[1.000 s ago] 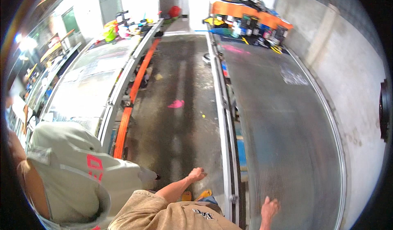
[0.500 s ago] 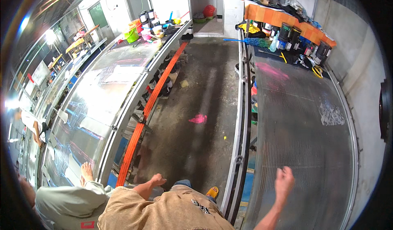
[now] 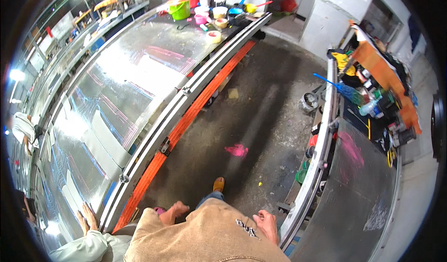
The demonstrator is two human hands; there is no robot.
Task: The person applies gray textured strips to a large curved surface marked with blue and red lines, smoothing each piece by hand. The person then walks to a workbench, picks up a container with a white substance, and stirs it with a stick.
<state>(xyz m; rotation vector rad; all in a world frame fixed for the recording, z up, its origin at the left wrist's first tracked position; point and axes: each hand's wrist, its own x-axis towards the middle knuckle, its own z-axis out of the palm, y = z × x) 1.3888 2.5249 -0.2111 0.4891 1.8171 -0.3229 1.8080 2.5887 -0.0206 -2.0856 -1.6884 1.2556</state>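
My left hand (image 3: 180, 209) hangs at my left side with its fingers curled in, beside the orange-edged rail. Nothing shows in it. On my other side, my right hand (image 3: 267, 224) is loosely closed in front of the brown shirt (image 3: 200, 236), apart from the right-hand table (image 3: 344, 210), and I see nothing held there either. The long left table (image 3: 153, 82) carries pale flat pieces (image 3: 106, 138) among blue and red lines. A co-worker in a pale green sleeve (image 3: 84, 247) lays hands (image 3: 87, 217) flat on that table's near end.
Between the tables runs a dark floor with a pink stain (image 3: 237, 150). Orange strips (image 3: 191, 127) line the left table's side. At its far end stand a green bucket (image 3: 180, 10) and tape rolls (image 3: 214, 36). Jars and a blue-handled brush (image 3: 347, 92) crowd the right table's far end.
The view has turned to the left, showing more of the left table. My right hand has come from over the right table to near my body. The co-worker's hands now lie flat.
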